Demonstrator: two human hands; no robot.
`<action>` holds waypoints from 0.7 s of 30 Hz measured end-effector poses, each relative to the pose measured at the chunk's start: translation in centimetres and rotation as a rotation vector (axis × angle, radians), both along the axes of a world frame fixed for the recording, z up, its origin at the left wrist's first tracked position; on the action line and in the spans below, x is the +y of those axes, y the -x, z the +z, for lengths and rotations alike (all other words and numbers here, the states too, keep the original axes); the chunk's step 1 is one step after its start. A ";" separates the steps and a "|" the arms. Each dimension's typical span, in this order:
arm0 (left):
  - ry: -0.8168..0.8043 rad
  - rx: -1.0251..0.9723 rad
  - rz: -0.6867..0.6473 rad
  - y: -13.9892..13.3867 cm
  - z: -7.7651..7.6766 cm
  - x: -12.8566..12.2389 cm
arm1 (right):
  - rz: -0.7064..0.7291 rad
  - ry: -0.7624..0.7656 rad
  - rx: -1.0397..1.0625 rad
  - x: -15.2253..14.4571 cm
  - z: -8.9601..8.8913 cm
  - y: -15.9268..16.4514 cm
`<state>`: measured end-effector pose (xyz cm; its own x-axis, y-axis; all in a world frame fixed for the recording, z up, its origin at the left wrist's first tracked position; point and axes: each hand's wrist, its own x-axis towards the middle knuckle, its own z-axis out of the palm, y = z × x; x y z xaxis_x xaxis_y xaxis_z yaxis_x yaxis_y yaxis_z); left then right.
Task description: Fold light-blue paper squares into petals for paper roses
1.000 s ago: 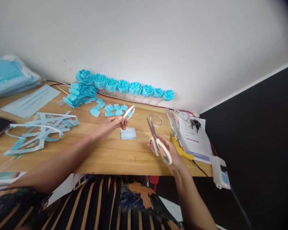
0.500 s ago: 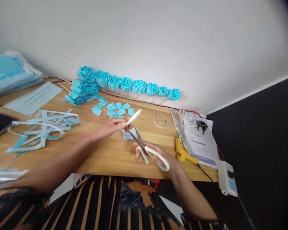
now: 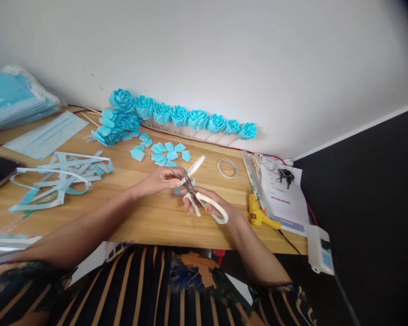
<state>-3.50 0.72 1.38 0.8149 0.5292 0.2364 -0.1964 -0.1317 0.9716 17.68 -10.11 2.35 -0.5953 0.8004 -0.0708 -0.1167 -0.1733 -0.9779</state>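
My left hand point(image 3: 165, 179) pinches a narrow white band point(image 3: 195, 166); it may be a roll of tape seen edge-on, but I cannot be sure. White-handled scissors point(image 3: 212, 206) are in my right hand point(image 3: 221, 199), fingers through the loops. Their blades are spread and lie across the near end of the white band, close to my left fingertips. A small grey-blue square piece point(image 3: 178, 191) lies on the table under the hands, partly hidden. Cut blue petal pieces point(image 3: 172, 155) lie scattered just beyond my left hand.
Blue fabric roses point(image 3: 197, 119) on sticks line the wall. At left are cut mask strips point(image 3: 59, 181), a flat mask point(image 3: 47, 136), a bag of masks point(image 3: 17, 99) and a phone point(image 3: 0, 174). To the right lie a tape ring point(image 3: 227, 168), yellow glue gun point(image 3: 256, 213), papers and keys point(image 3: 286, 175).
My right hand has moved up and left with the scissors, bringing the spread blades from below the white band onto its near end. My left hand still holds the band.
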 end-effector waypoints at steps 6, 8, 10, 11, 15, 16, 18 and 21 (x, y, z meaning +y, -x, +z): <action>0.000 -0.002 0.013 0.0 -0.1 0.1 | -0.027 -0.018 0.056 0.6 0.1 0.5; 0.013 0.007 0.014 0.0 -0.3 0.1 | -0.027 -0.015 0.056 0.8 -0.1 0.6; 0.023 -0.002 0.020 0.0 -0.5 0.1 | -0.047 -0.017 0.082 1.0 -0.5 0.6; 0.027 -0.007 0.026 0.0 -0.6 0.2 | -0.063 -0.017 0.099 1.0 -0.7 0.6; 0.039 0.018 0.041 -0.1 -0.9 0.1 | -0.130 0.021 0.123 1.0 -1.5 0.6; 0.038 0.035 0.043 -0.2 -1.0 0.1 | -0.144 0.035 0.128 0.9 -1.6 0.6; 0.029 0.073 0.053 -0.2 -0.9 0.1 | -0.170 0.059 0.147 0.8 -1.7 0.5; 0.001 0.101 0.075 -0.2 -0.7 0.1 | -0.192 0.079 0.184 0.6 -1.8 0.3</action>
